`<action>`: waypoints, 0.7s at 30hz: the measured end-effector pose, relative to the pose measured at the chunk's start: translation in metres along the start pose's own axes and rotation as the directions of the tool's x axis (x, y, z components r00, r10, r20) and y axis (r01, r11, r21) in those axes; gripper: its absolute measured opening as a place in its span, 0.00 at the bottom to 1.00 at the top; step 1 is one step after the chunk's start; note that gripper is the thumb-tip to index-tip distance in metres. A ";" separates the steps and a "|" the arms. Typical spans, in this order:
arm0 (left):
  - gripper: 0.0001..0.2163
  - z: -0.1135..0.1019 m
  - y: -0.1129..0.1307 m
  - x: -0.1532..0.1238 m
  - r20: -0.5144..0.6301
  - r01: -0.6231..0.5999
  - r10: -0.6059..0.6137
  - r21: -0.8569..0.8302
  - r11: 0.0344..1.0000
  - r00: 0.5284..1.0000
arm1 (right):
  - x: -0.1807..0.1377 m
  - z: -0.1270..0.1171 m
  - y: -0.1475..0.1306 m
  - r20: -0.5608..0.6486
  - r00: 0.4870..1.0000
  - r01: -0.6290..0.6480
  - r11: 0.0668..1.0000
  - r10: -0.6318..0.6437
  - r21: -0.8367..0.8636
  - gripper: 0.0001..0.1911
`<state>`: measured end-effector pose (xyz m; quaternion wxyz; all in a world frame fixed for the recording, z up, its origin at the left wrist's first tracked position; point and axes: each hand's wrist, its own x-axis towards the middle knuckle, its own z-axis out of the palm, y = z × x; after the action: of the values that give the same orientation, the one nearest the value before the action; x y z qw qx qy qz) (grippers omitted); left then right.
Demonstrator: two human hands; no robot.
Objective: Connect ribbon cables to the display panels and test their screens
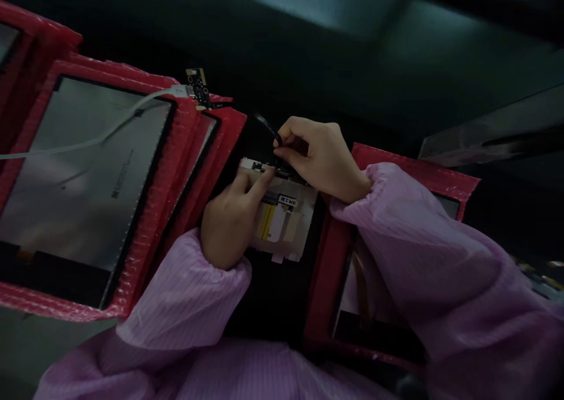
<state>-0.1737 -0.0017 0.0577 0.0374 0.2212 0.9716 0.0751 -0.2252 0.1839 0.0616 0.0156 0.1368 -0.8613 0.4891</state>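
A small pale panel (286, 224) with yellow and white tape strips and a labelled strip lies on the dark bench in the middle. My left hand (231, 218) rests on its left side, fingers curled, the forefinger pressing near the panel's top edge. My right hand (319, 156) is closed in a pinch on a thin black tool (268, 127), its tip down at the panel's top edge next to my left forefinger. Both arms are in pink striped sleeves.
At left, a large display panel (79, 177) lies in red bubble wrap (145, 224) with a white cable (101, 135) across it, and a small circuit board (197, 86) sits at its top. Another red-wrapped panel (374, 306) lies under my right arm.
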 end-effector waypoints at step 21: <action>0.23 0.002 -0.001 0.000 -0.010 -0.039 0.039 0.029 0.999 0.999 | -0.001 -0.003 0.000 0.016 1.000 -0.001 1.000 0.001 -0.024 0.08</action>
<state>-0.1738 -0.0021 0.0559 0.0275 0.2400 0.9683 0.0631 -0.2248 0.1864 0.0626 0.0101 0.1401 -0.8673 0.4775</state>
